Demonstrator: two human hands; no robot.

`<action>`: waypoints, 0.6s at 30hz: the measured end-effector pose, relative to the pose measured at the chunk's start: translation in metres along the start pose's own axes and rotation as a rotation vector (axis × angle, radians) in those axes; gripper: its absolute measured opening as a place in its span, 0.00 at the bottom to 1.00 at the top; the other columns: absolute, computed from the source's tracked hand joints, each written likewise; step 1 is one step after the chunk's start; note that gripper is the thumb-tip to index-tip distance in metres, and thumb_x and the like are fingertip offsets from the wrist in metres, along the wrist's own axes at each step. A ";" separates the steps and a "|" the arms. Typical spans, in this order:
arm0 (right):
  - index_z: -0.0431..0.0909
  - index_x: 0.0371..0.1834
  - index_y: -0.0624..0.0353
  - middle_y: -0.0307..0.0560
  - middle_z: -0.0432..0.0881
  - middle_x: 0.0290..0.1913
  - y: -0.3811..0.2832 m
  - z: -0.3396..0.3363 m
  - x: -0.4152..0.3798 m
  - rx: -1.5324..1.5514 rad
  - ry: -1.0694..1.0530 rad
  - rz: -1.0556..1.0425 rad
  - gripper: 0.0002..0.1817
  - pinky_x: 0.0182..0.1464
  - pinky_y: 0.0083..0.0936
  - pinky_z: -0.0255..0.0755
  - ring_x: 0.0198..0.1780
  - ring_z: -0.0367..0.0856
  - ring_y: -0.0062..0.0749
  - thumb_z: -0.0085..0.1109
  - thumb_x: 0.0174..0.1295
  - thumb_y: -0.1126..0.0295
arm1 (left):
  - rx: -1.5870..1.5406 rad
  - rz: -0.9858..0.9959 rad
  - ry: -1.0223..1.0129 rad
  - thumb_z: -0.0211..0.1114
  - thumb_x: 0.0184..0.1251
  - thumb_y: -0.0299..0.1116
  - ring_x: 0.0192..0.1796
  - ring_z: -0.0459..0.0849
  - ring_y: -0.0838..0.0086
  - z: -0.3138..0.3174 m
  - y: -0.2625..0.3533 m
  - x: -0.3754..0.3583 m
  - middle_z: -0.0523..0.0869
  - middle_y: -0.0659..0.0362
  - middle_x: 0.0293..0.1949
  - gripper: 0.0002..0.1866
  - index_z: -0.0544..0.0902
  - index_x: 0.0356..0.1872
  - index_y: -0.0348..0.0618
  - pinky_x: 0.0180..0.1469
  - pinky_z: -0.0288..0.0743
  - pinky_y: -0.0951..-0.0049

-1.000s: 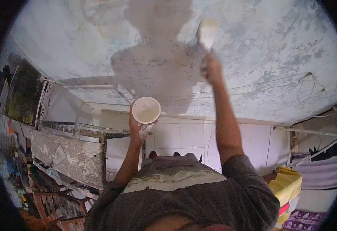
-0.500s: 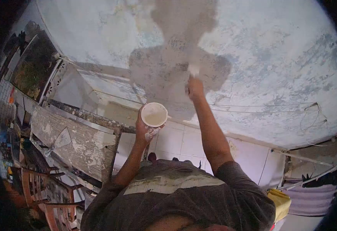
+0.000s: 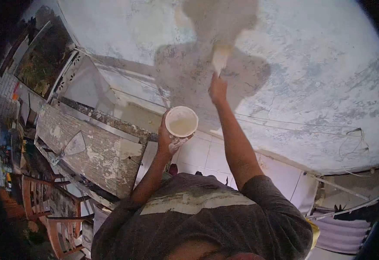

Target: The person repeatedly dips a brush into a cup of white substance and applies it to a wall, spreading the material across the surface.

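A round white tub (image 3: pixel 181 121) with pale material inside is held in my left hand (image 3: pixel 165 136), whose fingers wrap round its side and underside. White smears mark that hand. Raised in front of the wall (image 3: pixel 302 73), my right hand (image 3: pixel 218 89) is closed on the handle of a pale, flat-bladed tool (image 3: pixel 220 59), probably a scraper. The blade is at the blotchy white and grey wall, inside a dark shadow. Whether it touches the surface is hard to tell.
A paint-spattered board (image 3: pixel 90 149) lies at the left, with wooden chairs (image 3: pixel 64 229) below it. Thin cords (image 3: pixel 285 125) run along the lower wall. Light tiles (image 3: pixel 196 154) show beneath my arms. Purple cloth (image 3: pixel 341 232) hangs at the lower right.
My right hand and the tool have moved up the wall, and more of the blade shows. The tub in my left hand is slightly further right and higher. The view has shifted a little.
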State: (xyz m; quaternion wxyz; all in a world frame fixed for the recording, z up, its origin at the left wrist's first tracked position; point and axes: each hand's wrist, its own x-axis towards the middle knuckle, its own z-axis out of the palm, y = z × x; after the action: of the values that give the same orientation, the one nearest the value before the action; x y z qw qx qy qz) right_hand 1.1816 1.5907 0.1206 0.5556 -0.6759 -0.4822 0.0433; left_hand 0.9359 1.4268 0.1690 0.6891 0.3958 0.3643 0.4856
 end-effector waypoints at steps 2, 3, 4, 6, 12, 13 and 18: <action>0.72 0.28 0.56 0.43 0.66 0.13 0.020 -0.005 -0.055 0.330 -0.294 0.621 0.19 0.11 0.35 0.59 0.12 0.67 0.33 0.44 0.68 0.53 | 0.109 0.099 -0.003 0.79 0.39 0.25 0.57 0.76 0.68 0.001 0.004 -0.010 0.76 0.53 0.55 0.47 0.61 0.64 0.42 0.58 0.74 0.65; 0.70 0.25 0.53 0.42 0.64 0.12 0.020 -0.011 -0.076 0.624 -0.391 0.924 0.17 0.10 0.32 0.58 0.10 0.65 0.32 0.45 0.66 0.54 | 0.226 0.207 -0.017 0.79 0.38 0.26 0.57 0.76 0.69 0.002 0.009 -0.013 0.75 0.53 0.55 0.48 0.61 0.64 0.42 0.58 0.74 0.65; 0.70 0.25 0.53 0.42 0.64 0.12 0.020 -0.012 -0.087 0.628 -0.400 0.919 0.17 0.10 0.32 0.58 0.10 0.65 0.32 0.45 0.66 0.54 | 0.228 0.214 -0.011 0.79 0.38 0.26 0.57 0.76 0.69 0.004 0.016 -0.014 0.75 0.53 0.55 0.48 0.61 0.64 0.42 0.58 0.74 0.65; 0.67 0.23 0.50 0.39 0.63 0.13 0.021 -0.014 -0.102 0.617 -0.383 1.087 0.15 0.10 0.27 0.55 0.10 0.62 0.28 0.47 0.64 0.56 | 0.321 0.186 -0.051 0.80 0.37 0.28 0.57 0.76 0.68 0.005 0.026 -0.016 0.76 0.52 0.55 0.49 0.62 0.64 0.42 0.59 0.73 0.65; 0.67 0.25 0.52 0.35 0.62 0.16 -0.053 -0.052 -0.028 0.608 -0.330 0.830 0.13 0.11 0.20 0.51 0.11 0.58 0.23 0.50 0.64 0.58 | 0.501 0.448 -0.128 0.74 0.48 0.26 0.58 0.76 0.65 -0.002 0.022 -0.015 0.72 0.53 0.58 0.43 0.60 0.66 0.44 0.50 0.81 0.63; 0.67 0.26 0.53 0.35 0.62 0.16 -0.080 -0.068 -0.011 0.646 -0.346 0.775 0.14 0.11 0.20 0.51 0.12 0.58 0.23 0.50 0.65 0.57 | 0.511 0.451 -0.114 0.74 0.48 0.26 0.58 0.76 0.65 -0.002 0.025 -0.018 0.72 0.53 0.58 0.43 0.60 0.66 0.44 0.50 0.81 0.63; 0.66 0.29 0.53 0.34 0.65 0.20 -0.189 -0.121 0.023 0.573 -0.234 0.525 0.15 0.14 0.21 0.55 0.14 0.61 0.20 0.48 0.68 0.55 | 0.436 0.394 -0.085 0.82 0.37 0.33 0.60 0.74 0.66 0.002 0.028 -0.017 0.75 0.51 0.57 0.48 0.63 0.63 0.40 0.61 0.70 0.63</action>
State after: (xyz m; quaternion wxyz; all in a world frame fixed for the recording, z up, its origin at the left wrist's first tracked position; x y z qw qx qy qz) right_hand 1.1513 1.5056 0.3274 0.6330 -0.5844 -0.3214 0.3930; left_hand 0.9227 1.4158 0.1976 0.4948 0.6176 0.3470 0.5032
